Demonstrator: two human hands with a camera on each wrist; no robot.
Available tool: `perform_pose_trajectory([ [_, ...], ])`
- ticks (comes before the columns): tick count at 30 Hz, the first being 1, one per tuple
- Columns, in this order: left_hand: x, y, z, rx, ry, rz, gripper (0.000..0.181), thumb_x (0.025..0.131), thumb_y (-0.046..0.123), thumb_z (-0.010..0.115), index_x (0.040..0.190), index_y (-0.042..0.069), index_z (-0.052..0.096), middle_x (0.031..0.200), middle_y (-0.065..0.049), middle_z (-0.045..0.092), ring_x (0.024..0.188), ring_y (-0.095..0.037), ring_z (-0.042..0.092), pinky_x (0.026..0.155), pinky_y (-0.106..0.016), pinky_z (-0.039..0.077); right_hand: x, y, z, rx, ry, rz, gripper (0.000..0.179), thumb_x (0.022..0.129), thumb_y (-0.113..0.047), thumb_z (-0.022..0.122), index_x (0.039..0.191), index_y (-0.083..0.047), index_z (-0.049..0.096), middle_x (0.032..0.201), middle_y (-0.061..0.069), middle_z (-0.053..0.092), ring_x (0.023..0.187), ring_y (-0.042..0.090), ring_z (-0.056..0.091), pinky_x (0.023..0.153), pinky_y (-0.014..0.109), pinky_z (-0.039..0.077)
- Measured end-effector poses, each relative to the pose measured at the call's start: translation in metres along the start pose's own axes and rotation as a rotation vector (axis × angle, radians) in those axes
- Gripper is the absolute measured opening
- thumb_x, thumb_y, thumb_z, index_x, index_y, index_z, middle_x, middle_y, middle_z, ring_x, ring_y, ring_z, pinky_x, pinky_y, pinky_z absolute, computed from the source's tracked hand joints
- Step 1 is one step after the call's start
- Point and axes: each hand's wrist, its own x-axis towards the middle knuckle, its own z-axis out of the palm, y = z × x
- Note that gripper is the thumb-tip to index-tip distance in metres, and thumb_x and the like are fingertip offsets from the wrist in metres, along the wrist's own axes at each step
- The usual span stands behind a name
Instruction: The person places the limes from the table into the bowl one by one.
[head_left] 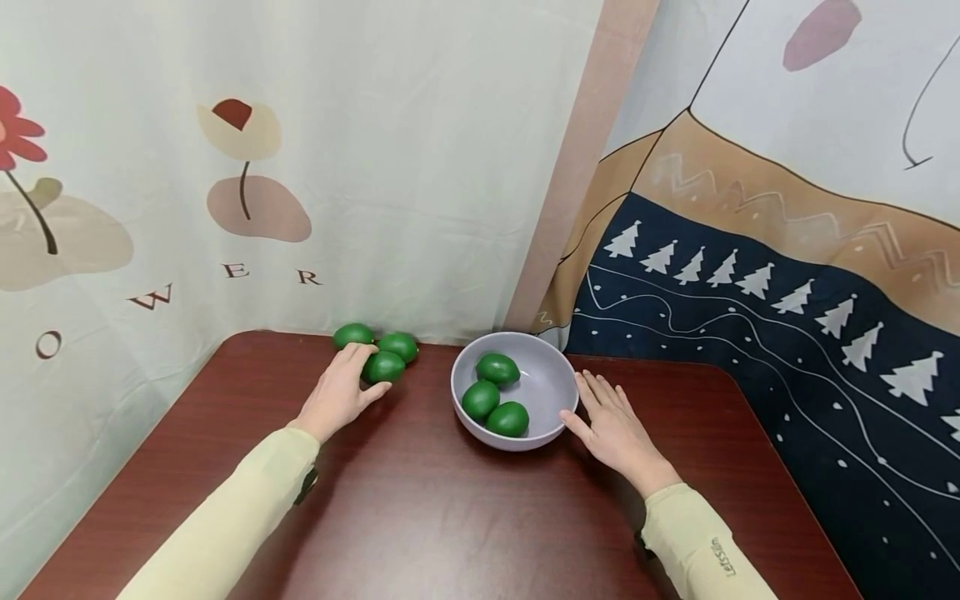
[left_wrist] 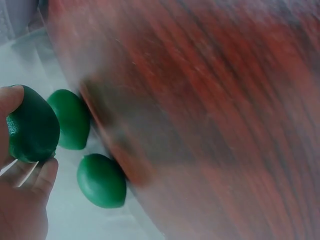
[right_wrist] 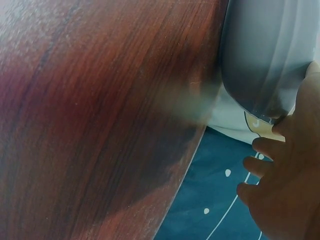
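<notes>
A: Where is the left hand [head_left: 337, 396] placed?

B: At the far edge of the red-brown table [head_left: 420, 508], where three green fruits are clustered. The nearest fruit [head_left: 386, 368] is held between thumb and fingers, which are spread to about its width; how firmly it is gripped cannot be told.

A: And the other two of that cluster?

B: They are left untouched by the fingertips, as far as can be seen: the left-hand fruit [head_left: 352, 335] is set just behind, and the right-hand fruit [head_left: 398, 345] is placed close beside it.

A: What is done with the right hand [head_left: 618, 429]?

B: It is held wide, with fingers extended. The grey bowl [head_left: 546, 383] is touched on its right side: the thumb is set at the rim and the fingers are laid beside the outer wall. Whether every finger is pressed to it cannot be told.

A: Is anything contained in the bowl?

B: Three more green fruits [head_left: 481, 401] are gathered toward its left side. The bowl itself is stood upright between the hands, in front of a pale curtain [head_left: 420, 167] on which flowers are printed.
</notes>
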Motion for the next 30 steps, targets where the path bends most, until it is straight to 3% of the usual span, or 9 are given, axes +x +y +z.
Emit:
perform_pose_trajectory([
  [25,0.015,0.040,0.000,-0.048,0.002,0.093,0.053,0.087,0.020,0.084,0.130,0.001,0.058,0.130,-0.015,0.057,0.123,-0.033,0.052,0.104,-0.049,0.048,0.001,0.001,0.001,0.013,-0.017,0.009,0.079,0.105,-0.052,0.051,0.162,-0.003,0.028,0.166,0.020,0.030,0.155,0.041,0.023,0.125,0.061,0.014],
  [30,0.019,0.048,0.000,-0.056,-0.002,0.110,0.053,0.087,0.019,0.084,0.129,0.002,0.058,0.128,-0.015,0.058,0.123,-0.034,0.053,0.110,-0.051,0.043,0.002,0.002,0.002,0.021,-0.016,0.010,0.079,0.105,-0.051,0.052,0.162,-0.003,0.028,0.167,0.020,0.029,0.155,0.042,0.022,0.125,0.061,0.012],
])
